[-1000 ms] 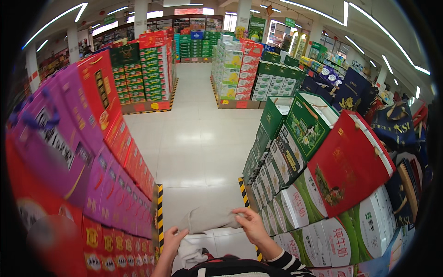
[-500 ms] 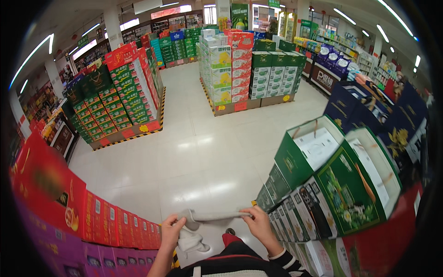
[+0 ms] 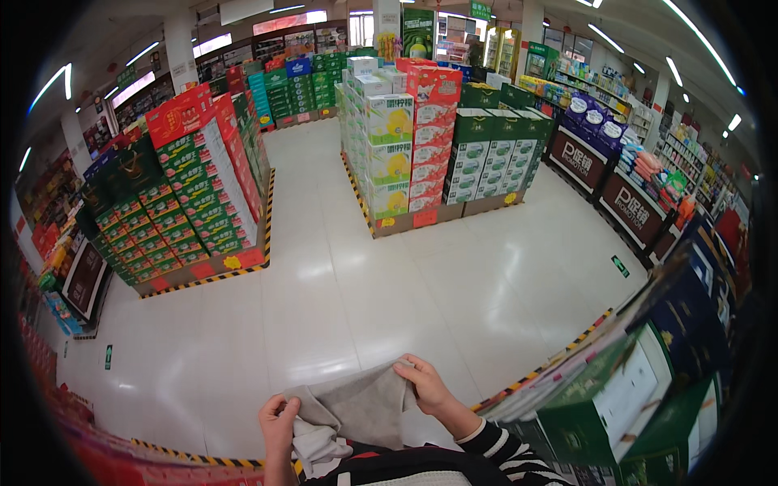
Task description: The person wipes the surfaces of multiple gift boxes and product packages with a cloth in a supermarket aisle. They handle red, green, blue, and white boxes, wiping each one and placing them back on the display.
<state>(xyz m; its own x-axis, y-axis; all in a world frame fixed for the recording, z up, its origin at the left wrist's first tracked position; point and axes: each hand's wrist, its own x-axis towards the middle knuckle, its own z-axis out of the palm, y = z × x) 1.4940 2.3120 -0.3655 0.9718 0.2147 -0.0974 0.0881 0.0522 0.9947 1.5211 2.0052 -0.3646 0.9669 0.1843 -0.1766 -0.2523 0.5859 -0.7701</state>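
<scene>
A grey cloth (image 3: 356, 405) is stretched between both of my hands low in the view, in front of my body. My left hand (image 3: 278, 421) grips its bunched lower left end. My right hand (image 3: 426, 385) pinches its upper right corner. A striped black and white sleeve (image 3: 502, 449) covers my right forearm. The cloth's lower part hangs crumpled against my dark top.
Green boxed goods (image 3: 624, 397) are stacked close on my right, red cartons (image 3: 89, 441) low on my left. A pallet stack of green and red boxes (image 3: 421, 138) stands ahead on the white tiled floor (image 3: 356, 292); another stack (image 3: 186, 186) is on the left. Shelves (image 3: 640, 170) line the right wall.
The view has turned right, from the aisle between box stacks to the open floor. Both hands have kept hold of the cloth, which now hangs slacker between them.
</scene>
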